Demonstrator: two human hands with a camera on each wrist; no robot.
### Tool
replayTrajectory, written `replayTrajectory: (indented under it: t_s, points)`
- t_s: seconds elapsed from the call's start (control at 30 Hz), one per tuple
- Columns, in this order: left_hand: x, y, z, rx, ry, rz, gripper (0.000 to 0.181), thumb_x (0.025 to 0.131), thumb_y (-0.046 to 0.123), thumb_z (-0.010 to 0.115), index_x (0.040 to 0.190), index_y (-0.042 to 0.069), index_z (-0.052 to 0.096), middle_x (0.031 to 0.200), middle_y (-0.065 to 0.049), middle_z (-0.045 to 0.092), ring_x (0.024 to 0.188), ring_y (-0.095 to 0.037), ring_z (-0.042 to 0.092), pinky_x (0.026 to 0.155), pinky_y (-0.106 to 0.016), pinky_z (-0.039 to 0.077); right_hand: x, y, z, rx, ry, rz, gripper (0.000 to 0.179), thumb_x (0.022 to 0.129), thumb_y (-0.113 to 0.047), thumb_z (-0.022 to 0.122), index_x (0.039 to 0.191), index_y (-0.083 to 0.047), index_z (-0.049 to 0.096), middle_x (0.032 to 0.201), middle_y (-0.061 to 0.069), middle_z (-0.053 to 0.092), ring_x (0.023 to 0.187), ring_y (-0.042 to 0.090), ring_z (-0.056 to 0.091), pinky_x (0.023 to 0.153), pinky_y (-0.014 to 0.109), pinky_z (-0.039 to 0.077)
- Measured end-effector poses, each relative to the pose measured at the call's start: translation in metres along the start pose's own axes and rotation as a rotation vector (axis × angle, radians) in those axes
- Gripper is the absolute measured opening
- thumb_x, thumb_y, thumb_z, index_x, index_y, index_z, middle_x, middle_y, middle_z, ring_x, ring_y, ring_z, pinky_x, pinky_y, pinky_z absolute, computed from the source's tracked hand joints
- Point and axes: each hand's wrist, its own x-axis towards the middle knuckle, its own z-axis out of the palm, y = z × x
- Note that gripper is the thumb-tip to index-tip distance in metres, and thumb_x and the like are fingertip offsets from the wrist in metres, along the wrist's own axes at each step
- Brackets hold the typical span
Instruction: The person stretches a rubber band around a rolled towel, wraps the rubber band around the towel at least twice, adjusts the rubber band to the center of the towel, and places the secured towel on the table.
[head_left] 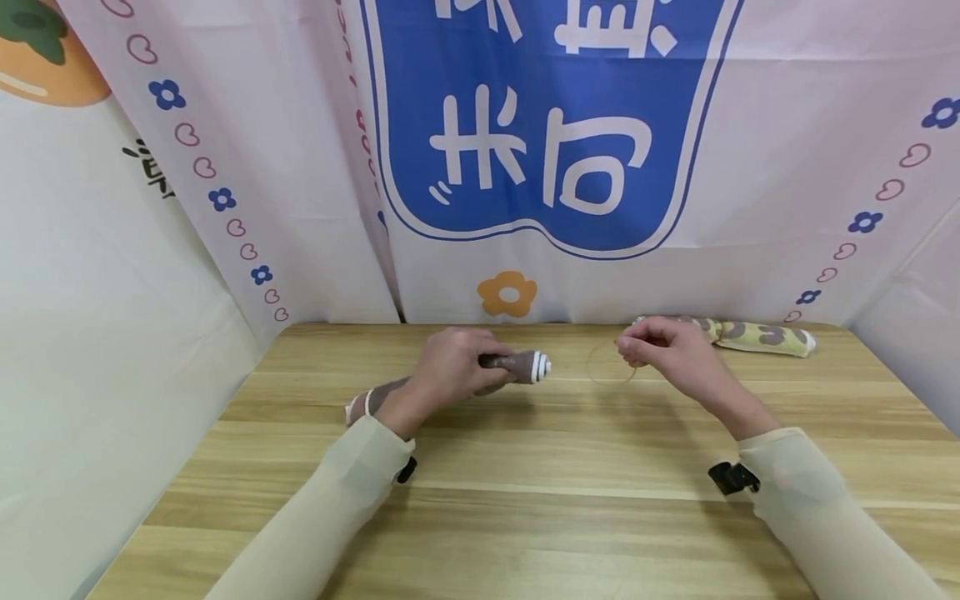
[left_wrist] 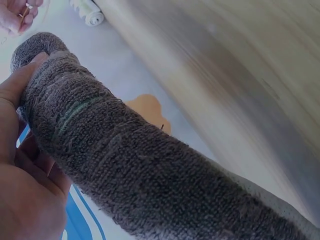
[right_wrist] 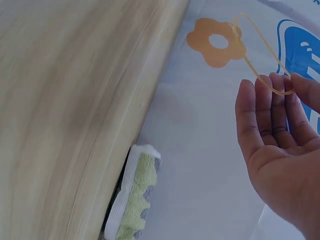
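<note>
My left hand grips a rolled grey-brown towel near its right end, which shows white spiral edges. The towel's other end reaches back past my wrist. In the left wrist view the terry towel fills the middle, the thumb lying on it and the fingers partly hidden behind. To the right, my right hand pinches a thin yellow rubber band between thumb and fingertips. The band hangs as a loose loop, apart from the towel.
A second rolled towel, yellow-green with grey patches, lies at the table's back right edge, partly behind my right hand. The wooden table meets a printed cloth backdrop at the back.
</note>
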Motion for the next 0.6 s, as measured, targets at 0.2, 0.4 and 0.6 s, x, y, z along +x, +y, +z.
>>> replayTrajectory:
  t_s: [0.2, 0.4, 0.6]
  points:
    - [0.003, 0.007, 0.003, -0.006, 0.014, 0.007, 0.022, 0.085, 0.023, 0.091, 0.106, 0.017, 0.086, 0.095, 0.006, 0.078, 0.076, -0.011, 0.066, 0.070, -0.032, 0.054, -0.001, -0.001, 0.004, 0.014, 0.012, 0.023, 0.025, 0.106, -0.023, 0.069, 0.112, 0.001, 0.073, 0.103, 0.020, 0.072, 0.091, 0.023, 0.071, 0.081, 0.029, 0.060]
    - [0.003, 0.013, 0.006, -0.043, 0.018, -0.013, 0.019, 0.087, 0.022, 0.090, 0.105, 0.017, 0.086, 0.097, 0.006, 0.078, 0.081, -0.011, 0.068, 0.073, -0.033, 0.056, -0.002, -0.002, 0.006, 0.039, 0.014, 0.039, 0.025, 0.106, -0.022, 0.069, 0.113, 0.002, 0.073, 0.106, 0.023, 0.071, 0.093, 0.026, 0.071, 0.082, 0.030, 0.061]
    - [0.002, 0.017, 0.008, -0.097, 0.048, -0.037, 0.020, 0.087, 0.021, 0.090, 0.105, 0.015, 0.086, 0.099, 0.003, 0.079, 0.081, -0.013, 0.068, 0.072, -0.033, 0.055, -0.001, -0.002, 0.010, 0.054, 0.012, 0.025, 0.023, 0.106, -0.021, 0.070, 0.112, 0.002, 0.073, 0.103, 0.021, 0.071, 0.092, 0.026, 0.071, 0.082, 0.032, 0.061]
